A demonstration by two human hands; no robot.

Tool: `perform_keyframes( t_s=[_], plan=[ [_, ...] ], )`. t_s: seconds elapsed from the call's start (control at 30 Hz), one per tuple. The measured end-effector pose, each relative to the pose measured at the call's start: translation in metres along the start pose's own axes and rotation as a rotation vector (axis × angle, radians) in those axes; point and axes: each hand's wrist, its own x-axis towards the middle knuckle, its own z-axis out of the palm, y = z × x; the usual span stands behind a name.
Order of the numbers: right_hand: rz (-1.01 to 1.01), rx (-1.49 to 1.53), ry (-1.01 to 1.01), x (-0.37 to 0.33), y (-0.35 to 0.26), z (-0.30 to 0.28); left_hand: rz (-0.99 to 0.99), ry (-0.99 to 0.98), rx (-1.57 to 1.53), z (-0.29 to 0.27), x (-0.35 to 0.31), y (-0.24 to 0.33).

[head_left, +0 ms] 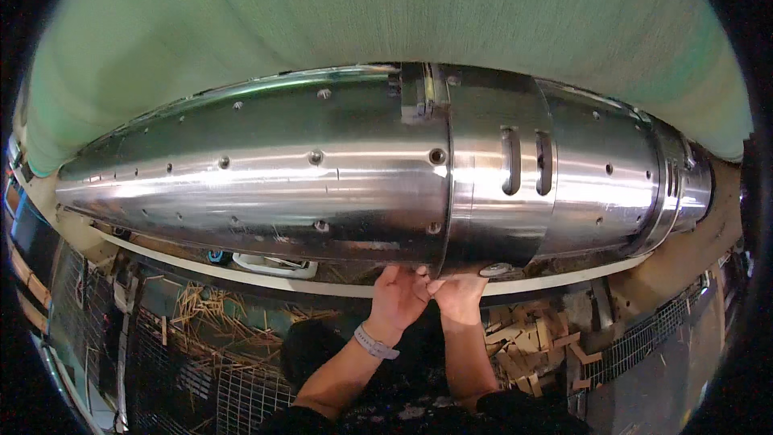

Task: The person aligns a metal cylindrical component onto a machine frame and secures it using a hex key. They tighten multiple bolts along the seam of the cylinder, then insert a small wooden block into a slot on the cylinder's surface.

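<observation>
A long, shiny metal roller [370, 169] with rows of bolt holes spans the view from left to right. My left hand [396, 298], with a grey watch band [375, 343] on its wrist, reaches up to the roller's underside. Beside it, almost touching, is my right hand [459, 298] under the wide metal collar [499, 185] with two slots. The fingers of both hands look bent inward; what they grip is hidden by the roller's lower edge. A small round metal part [497, 270] shows next to my right hand.
Behind the roller bulges a large roll of pale green material [386, 8]. A light-coloured rail [201, 274] runs below. Thin wooden sticks [209, 310] lie at the lower left, and wood pieces [531, 342] at the lower right, near metal grating [644, 346]. A white tray [274, 266] sits under the roller.
</observation>
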Motion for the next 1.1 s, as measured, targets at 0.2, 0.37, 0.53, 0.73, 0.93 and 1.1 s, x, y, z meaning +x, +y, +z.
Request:
perform_keyframes(
  t_s=[0.2,0.37,0.53,0.73,0.93,1.1],
  plan=[
    [0.022,-0.182,-0.055,-0.018,-0.005,0.017,-0.032,-0.148,-0.021,-0.017,-0.003,0.003],
    [-0.099,-0.058,0.188,-0.015,0.003,0.004,-0.172,-0.218,0.081,-0.023,0.001,0.017],
    [-0.246,0.09,-0.063,-0.032,0.003,0.05,-0.182,-0.136,0.024,-0.025,-0.002,0.02],
    [-0.205,-0.017,-0.345,-0.041,0.002,0.043,-0.126,-0.156,0.021,-0.012,-0.007,0.015],
    [-0.221,0.087,0.034,-0.043,0.005,0.057,-0.175,-0.127,0.052,-0.007,-0.011,0.019],
    [-0.224,0.076,0.013,-0.05,0.004,0.069,-0.26,-0.148,0.095,-0.002,-0.015,0.023]
  ],
)
